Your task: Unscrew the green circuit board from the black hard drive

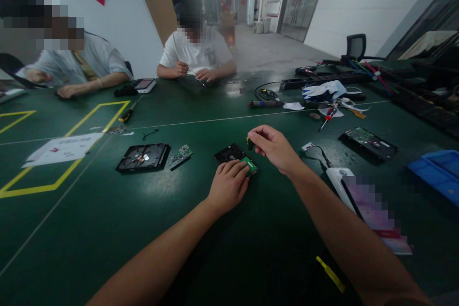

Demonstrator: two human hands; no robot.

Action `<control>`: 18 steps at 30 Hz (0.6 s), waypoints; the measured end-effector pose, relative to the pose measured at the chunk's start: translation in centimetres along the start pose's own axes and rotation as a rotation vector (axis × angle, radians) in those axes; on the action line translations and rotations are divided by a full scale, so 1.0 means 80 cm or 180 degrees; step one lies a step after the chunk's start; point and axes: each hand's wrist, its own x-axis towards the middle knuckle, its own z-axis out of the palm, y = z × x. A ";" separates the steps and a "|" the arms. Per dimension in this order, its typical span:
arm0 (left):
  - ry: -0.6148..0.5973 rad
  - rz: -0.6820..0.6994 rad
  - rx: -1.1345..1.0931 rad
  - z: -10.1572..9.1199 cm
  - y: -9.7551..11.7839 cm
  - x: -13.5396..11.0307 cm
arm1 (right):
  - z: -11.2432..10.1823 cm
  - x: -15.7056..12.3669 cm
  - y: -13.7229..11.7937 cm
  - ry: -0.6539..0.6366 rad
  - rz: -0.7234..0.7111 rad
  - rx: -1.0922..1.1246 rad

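Observation:
My left hand (pixel 230 182) lies palm down with its fingers bent over the near edge of a hard drive (pixel 229 153), holding it against the table. The drive is black, with a green circuit board (pixel 250 165) showing at its right, partly under my fingers. Just above the drive's right end, my right hand (pixel 269 146) is closed in a pinch on a small black-and-yellow tool (pixel 250 143). Most of that tool is hidden by the fingers, and its tip cannot be made out. To the left lie a loose circuit board (pixel 181 156) and a larger black hard drive (pixel 143 158).
Two people (pixel 195 48) sit across the green table. Another drive (pixel 368 144), a red screwdriver (pixel 328 118), a white device (pixel 340 181) and a blue tray (pixel 435 172) are at right. A yellow-black screwdriver (pixel 127 114) and paper sheet (pixel 62 149) lie at left.

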 end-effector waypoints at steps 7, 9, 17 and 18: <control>-0.0008 -0.0003 -0.0003 0.001 0.000 0.000 | 0.005 -0.006 -0.004 -0.0044 0.0083 0.0033; -0.0012 -0.0002 -0.0010 0.002 0.000 0.000 | 0.006 -0.006 -0.006 -0.0159 0.0073 0.0111; -0.0025 -0.0011 0.0009 0.003 -0.002 -0.001 | 0.001 0.000 -0.002 -0.0138 -0.0014 0.0098; -0.0028 -0.0009 0.0009 0.003 -0.002 -0.001 | 0.001 0.000 -0.002 -0.0143 -0.0018 0.0084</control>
